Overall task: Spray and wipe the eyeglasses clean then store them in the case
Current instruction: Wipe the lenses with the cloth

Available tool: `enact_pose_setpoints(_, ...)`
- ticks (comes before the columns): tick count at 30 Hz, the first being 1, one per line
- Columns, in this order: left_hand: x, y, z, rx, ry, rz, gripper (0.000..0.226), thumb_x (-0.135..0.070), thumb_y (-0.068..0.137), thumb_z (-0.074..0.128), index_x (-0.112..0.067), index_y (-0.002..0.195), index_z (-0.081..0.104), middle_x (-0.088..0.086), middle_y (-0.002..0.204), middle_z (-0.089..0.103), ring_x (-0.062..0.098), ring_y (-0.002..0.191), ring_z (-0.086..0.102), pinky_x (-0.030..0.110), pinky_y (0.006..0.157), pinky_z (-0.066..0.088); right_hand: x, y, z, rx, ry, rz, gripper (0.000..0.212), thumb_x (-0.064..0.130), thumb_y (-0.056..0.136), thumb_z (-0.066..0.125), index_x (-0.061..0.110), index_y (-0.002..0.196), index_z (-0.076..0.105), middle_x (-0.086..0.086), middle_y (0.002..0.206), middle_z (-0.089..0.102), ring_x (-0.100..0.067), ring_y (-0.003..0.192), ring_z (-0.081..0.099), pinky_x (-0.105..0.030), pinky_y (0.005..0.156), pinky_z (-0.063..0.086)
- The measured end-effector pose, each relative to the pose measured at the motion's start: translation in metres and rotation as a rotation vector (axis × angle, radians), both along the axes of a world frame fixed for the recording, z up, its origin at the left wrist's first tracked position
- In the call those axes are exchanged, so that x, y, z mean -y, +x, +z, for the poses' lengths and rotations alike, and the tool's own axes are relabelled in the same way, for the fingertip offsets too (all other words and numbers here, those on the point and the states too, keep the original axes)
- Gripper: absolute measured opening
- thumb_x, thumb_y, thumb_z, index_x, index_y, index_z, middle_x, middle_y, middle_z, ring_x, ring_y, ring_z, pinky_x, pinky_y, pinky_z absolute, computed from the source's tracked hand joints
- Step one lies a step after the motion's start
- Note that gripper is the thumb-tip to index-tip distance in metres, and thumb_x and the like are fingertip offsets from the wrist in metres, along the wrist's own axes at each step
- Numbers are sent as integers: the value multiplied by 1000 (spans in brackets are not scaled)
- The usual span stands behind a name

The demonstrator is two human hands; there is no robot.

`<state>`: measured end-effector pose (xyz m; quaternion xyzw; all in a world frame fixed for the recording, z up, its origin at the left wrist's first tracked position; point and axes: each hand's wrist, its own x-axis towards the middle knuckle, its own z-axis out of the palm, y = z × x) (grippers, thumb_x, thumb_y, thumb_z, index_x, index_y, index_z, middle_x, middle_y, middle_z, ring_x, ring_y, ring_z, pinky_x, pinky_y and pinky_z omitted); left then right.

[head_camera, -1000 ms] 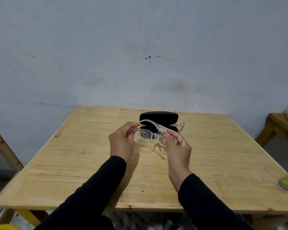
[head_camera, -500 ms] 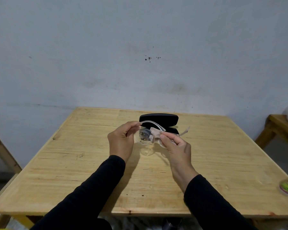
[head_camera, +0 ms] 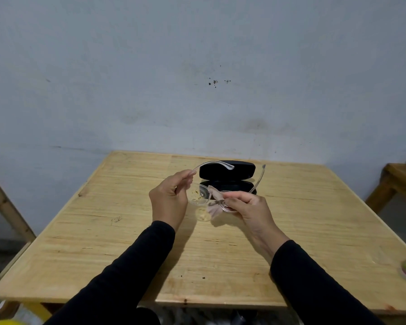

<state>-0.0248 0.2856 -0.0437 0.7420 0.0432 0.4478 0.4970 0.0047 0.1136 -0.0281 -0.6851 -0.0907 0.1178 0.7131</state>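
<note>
Both arms wear long black sleeves of a plain, matte fabric with no print, stripe or logo visible. The left sleeve (head_camera: 127,273) ends in a snug cuff at the wrist, its edge slightly uneven where it meets the bare left hand (head_camera: 168,202). The right sleeve (head_camera: 314,282) ends likewise at the wrist, leaving the right hand (head_camera: 251,207) bare. Neither hand shows a glove, ring, watch or bracelet. The fabric lies in soft folds along both forearms, and no seams, buttons or stitching can be made out.
</note>
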Motion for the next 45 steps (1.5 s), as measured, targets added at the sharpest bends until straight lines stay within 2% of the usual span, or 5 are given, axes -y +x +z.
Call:
enact_pose_setpoints(14, -11, 2, 0, 41, 70, 68, 50, 25, 73, 52, -14, 98, 70, -3, 88, 68, -9, 77, 63, 9, 77, 51, 7, -1, -2, 97, -58, 105, 23, -2, 80, 63, 13, 71, 78, -6, 73, 73, -16, 71, 62, -25, 62, 48)
enact_pose_setpoints(20, -9, 0, 2, 40, 53, 72, 50, 27, 73, 50, -12, 97, 69, -1, 88, 68, -10, 77, 62, 6, 76, 49, 2, -3, -13, 84, -70, -192, 16, 14, 78, 67, 26, 77, 77, 3, 78, 75, -21, 83, 67, -37, 74, 53)
enact_pose_setpoints(28, 11, 0, -1, 75, 110, 57, 47, 29, 69, 47, -5, 91, 70, 0, 85, 67, -9, 78, 60, 5, 76, 47, -31, -15, -4, -40, 351, -605, 15, 14, 91, 61, 27, 91, 69, 8, 89, 69, -7, 87, 70, -15, 56, 55)
enact_pose_setpoints(36, 14, 3, 1, 116, 97, 56, 40, 28, 72, 49, -2, 90, 70, 2, 84, 67, -11, 78, 61, 6, 76, 48, -31, -11, 2, 46, 295, -410, 12, 14, 89, 65, 24, 92, 70, 9, 90, 69, 5, 80, 62, -2, 57, 44)
enact_pose_setpoints(45, -9, 3, 0, 70, 127, 22, 36, 20, 76, 60, -10, 93, 71, -3, 86, 69, -11, 80, 63, 5, 76, 48, 0, 3, -1, 104, -92, -10, 18, 7, 88, 64, 17, 84, 77, -8, 90, 75, -23, 89, 70, -35, 78, 57)
